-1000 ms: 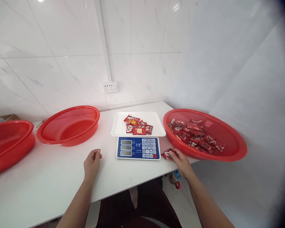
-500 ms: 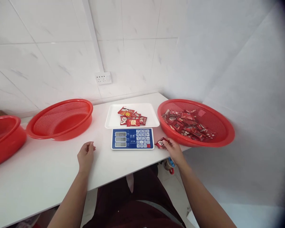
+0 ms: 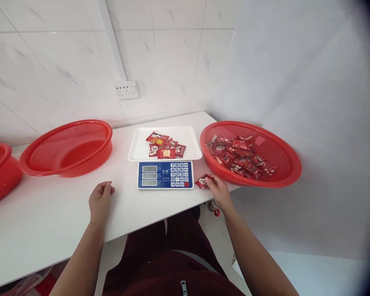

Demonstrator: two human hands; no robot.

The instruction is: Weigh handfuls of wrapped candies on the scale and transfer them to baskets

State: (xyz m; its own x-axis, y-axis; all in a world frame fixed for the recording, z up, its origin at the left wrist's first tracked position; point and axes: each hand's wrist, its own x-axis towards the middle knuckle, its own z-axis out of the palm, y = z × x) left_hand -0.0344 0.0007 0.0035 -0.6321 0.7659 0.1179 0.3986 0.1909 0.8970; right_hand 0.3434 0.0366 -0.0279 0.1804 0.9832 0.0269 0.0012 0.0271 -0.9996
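Observation:
My right hand [image 3: 219, 191] pinches a small red snack packet [image 3: 202, 181] just above the table, beside the right end of the scale's keypad. On the left of the scale, my left hand [image 3: 99, 201] rests on the table with its fingers curled together and nothing visible in them. Between the hands stands a digital scale [image 3: 165, 175] with a blue panel and lit displays. Its white tray [image 3: 135, 148] carries several red packets [image 3: 166, 153] in a loose cluster.
At the right, a red mesh basket [image 3: 285, 181] full of red packets overhangs the table edge. Another red basket [image 3: 64, 170] stands left of the scale, and a third [image 3: 3, 176] is partly cut off. A wall socket [image 3: 126, 89] is above the white table [image 3: 49, 230].
The whole scene has shifted up and left as the camera tilted. My right hand still holds the packet beside the scale; my left hand has barely moved.

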